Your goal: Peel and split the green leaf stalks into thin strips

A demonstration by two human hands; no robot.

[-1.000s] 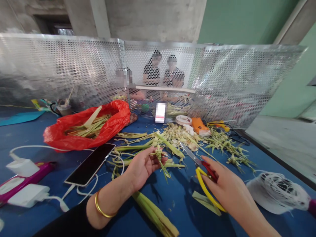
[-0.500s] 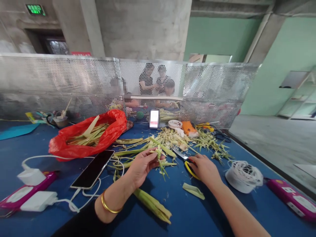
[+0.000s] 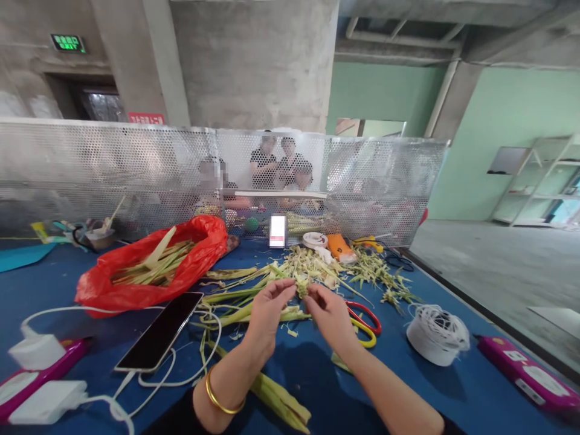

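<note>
Between my fingertips is a small woven piece of pale green leaf strips (image 3: pixel 301 289), partly covered by the fingers. My left hand (image 3: pixel 268 314) pinches it from the left, thumb against forefinger. From the other side, my right hand (image 3: pixel 333 320) closes its fingertips on the same piece. Scissors with red and yellow handles (image 3: pixel 368 329) lie just right of my right hand, their blades hidden behind it. Below my wrists rests a green corn husk (image 3: pixel 283 396). Loose husk strips (image 3: pixel 231 296) spread out behind my left hand.
A red plastic bag (image 3: pixel 131 296) of husks and a charging phone (image 3: pixel 161 332) are on the left. Trimmed scraps (image 3: pixel 312 263), tape (image 3: pixel 314 240) and an orange packet (image 3: pixel 339 248) sit behind. White cord (image 3: pixel 437 338) and a purple power strip (image 3: pixel 528 374) stand right. A perforated metal screen (image 3: pixel 380 175) rises behind.
My right hand has let go of the scissors, leaving them on the table, and has moved left to the woven piece. My left hand still holds it. The view has tilted up slightly.
</note>
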